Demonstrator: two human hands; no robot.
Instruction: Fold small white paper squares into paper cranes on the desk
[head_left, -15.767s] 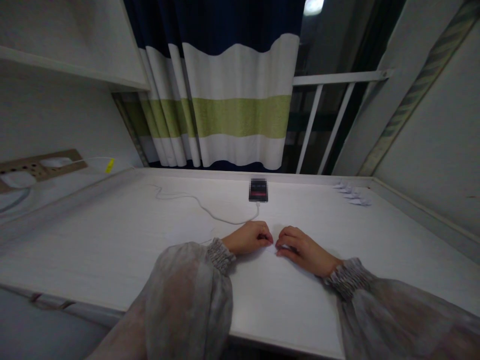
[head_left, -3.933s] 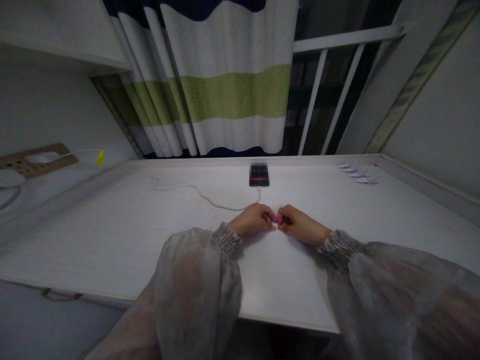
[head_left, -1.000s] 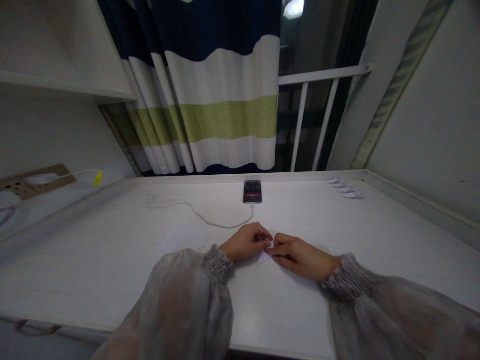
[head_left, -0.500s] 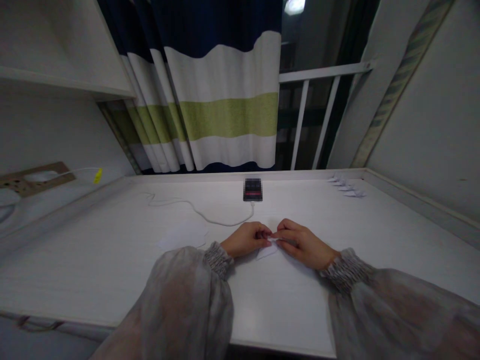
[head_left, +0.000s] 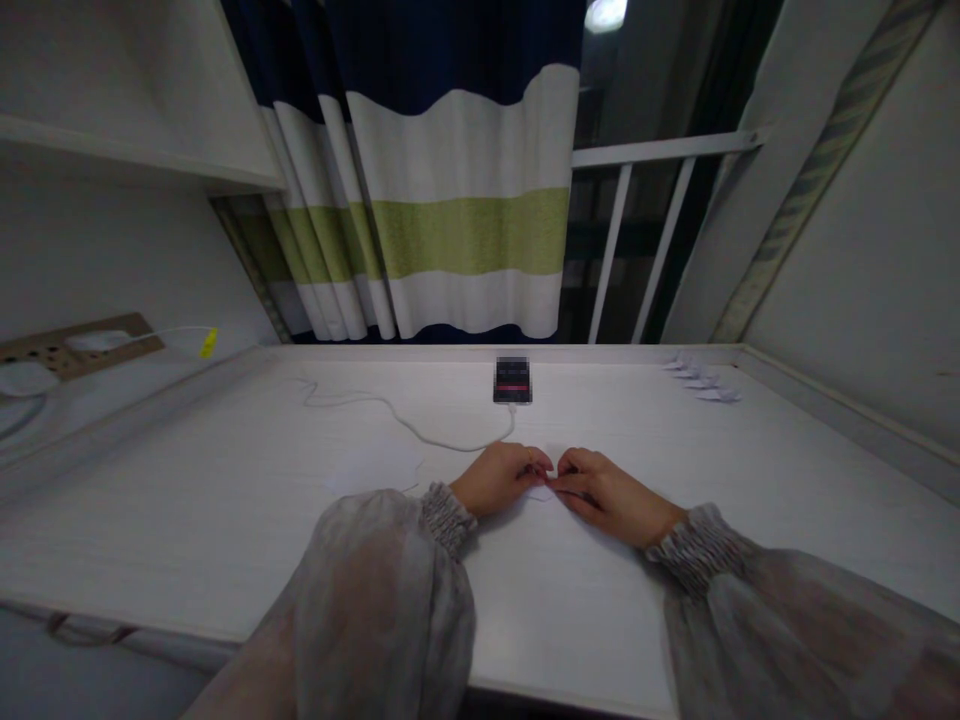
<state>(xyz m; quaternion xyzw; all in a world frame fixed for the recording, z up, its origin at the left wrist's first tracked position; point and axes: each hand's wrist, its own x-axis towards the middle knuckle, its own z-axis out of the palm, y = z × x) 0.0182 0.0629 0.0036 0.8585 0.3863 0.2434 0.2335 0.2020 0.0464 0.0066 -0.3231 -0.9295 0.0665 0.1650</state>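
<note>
Both hands meet over the middle of a white desk. My left hand [head_left: 501, 477] is closed, its fingertips pinching a small piece of white paper [head_left: 538, 493]. From the other side my right hand [head_left: 611, 493] holds the same paper between thumb and fingers. Most of the paper is hidden by the fingers; only a pale lower edge shows beneath them. Left of my left hand lies white paper [head_left: 375, 467], flat on the desk and hard to tell from its surface.
A dark phone-like device [head_left: 513, 380], blurred out, lies at the back with a white cable [head_left: 420, 433] running left. Several folded white paper pieces [head_left: 701, 380] line up at the back right. A socket strip [head_left: 90, 345] is on the left wall. Striped curtains [head_left: 465, 230] hang behind.
The camera view has shifted slightly. My fingers have drawn closer over the paper, and less of it shows below them than before.
</note>
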